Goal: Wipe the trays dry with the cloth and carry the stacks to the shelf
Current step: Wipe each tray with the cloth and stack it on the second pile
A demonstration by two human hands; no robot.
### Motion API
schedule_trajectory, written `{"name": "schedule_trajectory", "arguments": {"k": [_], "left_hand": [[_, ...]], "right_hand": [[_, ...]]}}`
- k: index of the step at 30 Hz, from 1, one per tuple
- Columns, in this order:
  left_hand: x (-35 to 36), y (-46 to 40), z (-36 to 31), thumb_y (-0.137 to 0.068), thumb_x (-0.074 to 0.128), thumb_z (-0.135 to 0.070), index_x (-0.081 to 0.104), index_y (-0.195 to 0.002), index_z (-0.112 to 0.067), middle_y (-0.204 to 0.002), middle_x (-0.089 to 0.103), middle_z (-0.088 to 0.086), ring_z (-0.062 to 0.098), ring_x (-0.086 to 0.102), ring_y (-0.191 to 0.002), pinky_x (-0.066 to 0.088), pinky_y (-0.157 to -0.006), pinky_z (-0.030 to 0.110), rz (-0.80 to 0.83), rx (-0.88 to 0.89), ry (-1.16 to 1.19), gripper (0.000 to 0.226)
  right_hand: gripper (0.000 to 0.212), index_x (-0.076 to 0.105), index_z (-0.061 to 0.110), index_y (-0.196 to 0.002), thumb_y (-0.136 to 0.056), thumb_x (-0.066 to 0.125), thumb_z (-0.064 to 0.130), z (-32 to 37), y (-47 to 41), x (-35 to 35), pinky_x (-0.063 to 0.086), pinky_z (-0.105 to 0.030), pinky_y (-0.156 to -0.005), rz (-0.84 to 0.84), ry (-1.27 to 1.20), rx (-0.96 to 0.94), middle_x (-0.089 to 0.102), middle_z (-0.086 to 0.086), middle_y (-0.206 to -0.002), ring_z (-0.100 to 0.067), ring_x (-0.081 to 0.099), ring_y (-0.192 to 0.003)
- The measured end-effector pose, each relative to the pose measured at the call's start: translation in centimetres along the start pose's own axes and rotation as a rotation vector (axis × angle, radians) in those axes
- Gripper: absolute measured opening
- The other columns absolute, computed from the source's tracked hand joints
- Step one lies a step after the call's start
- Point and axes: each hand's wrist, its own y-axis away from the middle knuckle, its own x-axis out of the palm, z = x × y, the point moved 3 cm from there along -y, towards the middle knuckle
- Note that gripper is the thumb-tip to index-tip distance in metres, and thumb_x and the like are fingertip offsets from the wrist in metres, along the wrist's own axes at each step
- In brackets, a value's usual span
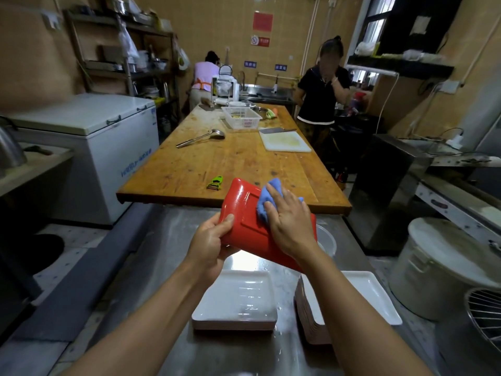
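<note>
I hold a red tray tilted in the air over a steel counter, its underside toward me. My left hand grips its near left edge, thumb on top. My right hand presses a blue cloth flat against the tray with straight fingers. Below on the counter lie two stacks of trays with white insides: a low one under my left forearm, and a taller one on the right, partly hidden by my right arm.
A long wooden table stretches ahead with a green peeler, a ladle, a white basket and a cutting board. Two people stand at its far end. A white freezer is left, a white lidded bucket right, metal shelves back left.
</note>
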Motion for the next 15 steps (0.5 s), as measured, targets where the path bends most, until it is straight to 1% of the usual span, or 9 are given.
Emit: {"name": "schedule_trajectory", "arguments": {"k": [3, 6, 8, 11, 13, 15], "left_hand": [[-0.4, 0.0, 0.4, -0.095, 0.045, -0.01, 0.065, -0.097, -0.013, -0.069, 0.07, -0.002, 0.007, 0.064, -0.059, 0.054, -0.054, 0.024, -0.007, -0.003, 0.007, 0.021], [-0.1, 0.0, 1.1, -0.095, 0.044, -0.008, 0.065, -0.098, -0.013, -0.071, 0.07, -0.001, 0.008, 0.064, -0.061, 0.054, -0.054, 0.024, -0.017, -0.014, 0.059, 0.021], [0.2, -0.1, 1.4, -0.095, 0.044, -0.008, 0.065, -0.1, -0.012, -0.075, 0.07, 0.002, 0.011, 0.063, -0.066, 0.055, -0.057, 0.025, -0.035, -0.027, 0.112, 0.022], [0.7, -0.3, 1.8, -0.096, 0.044, -0.008, 0.063, -0.103, -0.011, -0.076, 0.07, 0.002, 0.011, 0.065, -0.066, 0.056, -0.056, 0.025, -0.062, -0.04, 0.164, 0.022], [1.2, -0.4, 2.1, -0.096, 0.043, -0.008, 0.063, -0.102, -0.012, -0.074, 0.07, 0.001, 0.009, 0.066, -0.063, 0.055, -0.054, 0.024, -0.078, -0.045, 0.183, 0.021], [1.8, -0.5, 2.5, -0.096, 0.044, -0.008, 0.063, -0.1, -0.012, -0.076, 0.07, 0.002, 0.009, 0.066, -0.063, 0.056, -0.055, 0.024, -0.091, -0.05, 0.191, 0.02]], "right_hand": [[0.046, 0.03, 0.028, -0.146, -0.1, 0.031, 0.034, -3.2, 1.5, 0.3, 0.014, -0.038, -0.113, 0.003, -0.017, 0.105, 0.027, -0.002, -0.154, -0.018, 0.022, -0.14], [0.045, 0.032, 0.017, -0.145, -0.101, 0.032, 0.027, -5.4, 2.4, 0.0, 0.014, -0.029, -0.112, -0.04, -0.213, 0.231, 0.025, -0.008, -0.154, -0.021, 0.022, -0.14], [0.046, 0.029, 0.014, -0.146, -0.102, 0.031, 0.025, -6.3, 3.1, -0.3, 0.02, -0.025, -0.105, -0.062, -0.308, 0.302, 0.021, -0.01, -0.155, -0.024, 0.025, -0.139], [0.049, 0.02, 0.015, -0.149, -0.102, 0.031, 0.025, -6.7, 4.3, -0.3, 0.026, -0.034, -0.104, -0.078, -0.324, 0.345, 0.015, -0.01, -0.157, -0.027, 0.026, -0.138], [0.053, 0.014, 0.019, -0.151, -0.101, 0.031, 0.028, -6.8, 5.4, 0.0, 0.029, -0.034, -0.104, -0.102, -0.36, 0.381, 0.013, -0.012, -0.157, -0.027, 0.027, -0.138], [0.054, 0.011, 0.019, -0.151, -0.102, 0.03, 0.029, -7.2, 6.6, 0.3, 0.031, -0.033, -0.101, -0.12, -0.368, 0.391, 0.015, -0.014, -0.156, -0.028, 0.03, -0.136]]}}
